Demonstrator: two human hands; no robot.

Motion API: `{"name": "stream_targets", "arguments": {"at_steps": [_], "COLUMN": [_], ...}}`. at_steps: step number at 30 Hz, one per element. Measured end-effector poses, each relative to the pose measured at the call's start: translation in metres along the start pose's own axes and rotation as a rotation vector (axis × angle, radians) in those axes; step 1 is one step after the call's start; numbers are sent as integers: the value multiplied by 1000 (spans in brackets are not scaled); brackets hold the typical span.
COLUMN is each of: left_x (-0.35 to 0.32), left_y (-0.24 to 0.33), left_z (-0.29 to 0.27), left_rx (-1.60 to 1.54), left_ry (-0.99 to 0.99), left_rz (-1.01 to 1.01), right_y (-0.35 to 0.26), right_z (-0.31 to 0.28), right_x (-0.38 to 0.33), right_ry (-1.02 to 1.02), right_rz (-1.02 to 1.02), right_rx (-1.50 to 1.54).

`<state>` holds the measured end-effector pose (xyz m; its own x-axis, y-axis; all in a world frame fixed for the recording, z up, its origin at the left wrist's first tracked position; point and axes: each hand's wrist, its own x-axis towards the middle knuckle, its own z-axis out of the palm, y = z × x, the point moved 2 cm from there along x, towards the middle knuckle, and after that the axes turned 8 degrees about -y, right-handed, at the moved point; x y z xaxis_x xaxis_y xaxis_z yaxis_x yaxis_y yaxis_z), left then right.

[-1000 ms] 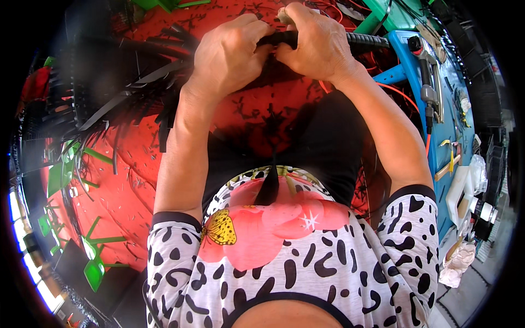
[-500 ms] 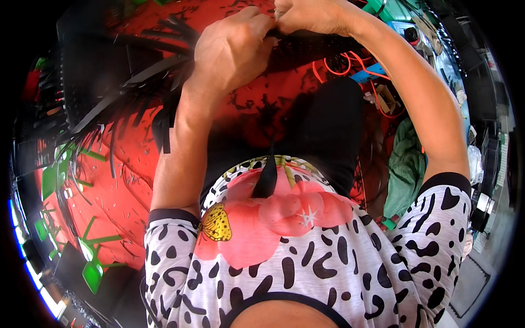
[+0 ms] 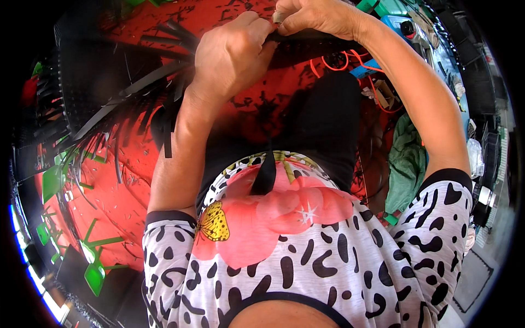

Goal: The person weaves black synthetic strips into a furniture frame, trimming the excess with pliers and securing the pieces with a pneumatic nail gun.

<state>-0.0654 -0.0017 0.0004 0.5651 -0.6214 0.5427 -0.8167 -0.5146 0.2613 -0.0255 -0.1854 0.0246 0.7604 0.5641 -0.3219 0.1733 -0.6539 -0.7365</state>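
At the top of the view my left hand (image 3: 232, 57) is closed around the edge of a dark woven piece (image 3: 320, 46); its curled fingers hide most of the grip. Touching or nearly touching it, my right hand (image 3: 322, 19) has thumb and forefinger pressed together over the same edge. What that pinch holds is too small and hidden to tell. Flat black strips (image 3: 147, 76) fan out leftward from beneath my left hand and wrist. Farther left stands a large dark panel (image 3: 90, 76) with loose strip ends along its side.
Black scraps litter the red floor covering (image 3: 131, 191). Green plastic pieces (image 3: 94, 273) lie at lower left. On the right are an orange-red hose (image 3: 377, 98), a blue tube (image 3: 365, 69), a small cardboard box (image 3: 384, 94) and a crumpled green cloth (image 3: 404, 164).
My right hand's fingers have shifted slightly and their grip looks looser, with the thumb now showing. My left hand has moved a little, still closed at the same edge.
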Motion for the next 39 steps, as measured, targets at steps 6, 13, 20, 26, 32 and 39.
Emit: {"name": "stream_targets", "arguments": {"at_steps": [6,13,20,26,32,39], "left_x": [-6,2,12,18,22,30], "left_y": [-1,11,15,21,16,-3], "left_z": [0,-18,-13,-21,-25,-16], "left_rx": [7,-76,-276,-297,-505,-429], "left_ry": [4,-108,-152,-303,-186,-347], "left_rz": [-32,-56,-1,-109,-97,-223], "right_y": [-31,-27,-1,6,-3,4], "right_z": [7,14,4,2,16,11], "right_x": [-6,15,11,-11,-34,-26], "right_ry": [17,81,53,104,359,406], "right_rz": [194,218,236,5,-349,-432], "right_rx": [-43,-637,-619,-111,-330,-479]}}
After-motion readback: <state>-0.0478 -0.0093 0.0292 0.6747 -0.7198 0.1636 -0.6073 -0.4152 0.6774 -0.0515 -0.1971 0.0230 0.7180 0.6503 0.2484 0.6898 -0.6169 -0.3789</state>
